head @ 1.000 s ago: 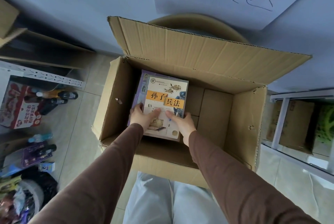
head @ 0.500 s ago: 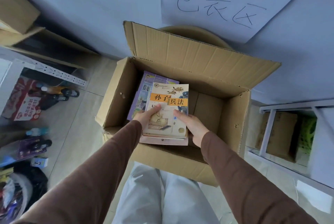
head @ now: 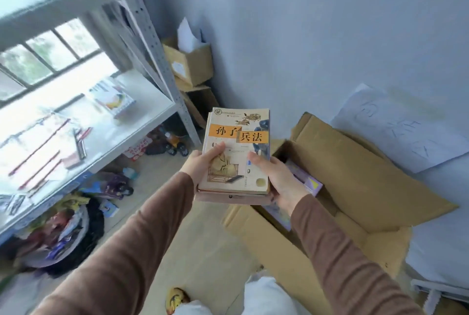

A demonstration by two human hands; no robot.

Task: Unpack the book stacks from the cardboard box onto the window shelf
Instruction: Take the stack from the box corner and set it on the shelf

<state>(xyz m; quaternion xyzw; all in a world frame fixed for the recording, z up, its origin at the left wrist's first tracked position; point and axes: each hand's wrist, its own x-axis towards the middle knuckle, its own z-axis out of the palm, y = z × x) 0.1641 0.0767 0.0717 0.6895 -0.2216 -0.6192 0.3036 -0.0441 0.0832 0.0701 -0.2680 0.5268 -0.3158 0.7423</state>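
Observation:
A small stack of books (head: 237, 137), topped by a pale cover with an orange title band, is held up in the air between both hands. My left hand (head: 203, 165) grips its left edge, thumb on the cover. My right hand (head: 276, 177) grips its right edge and underside. The open cardboard box (head: 355, 187) stands on the floor to the right, below the stack, with a purple book (head: 308, 182) still inside. The white window shelf (head: 119, 121) is to the left, with a book (head: 114, 98) and several pens lying on it.
A grey metal rack post (head: 162, 71) rises at the shelf's right corner. Small cardboard boxes (head: 190, 60) sit in the far corner. Bottles, bags and a dark basket of clutter (head: 68, 228) lie under the shelf. A handwritten paper sheet (head: 401, 126) hangs on the wall.
Both hands have lifted the book stack out of the box and carried it left. The view has swung left, bringing the window shelf into sight.

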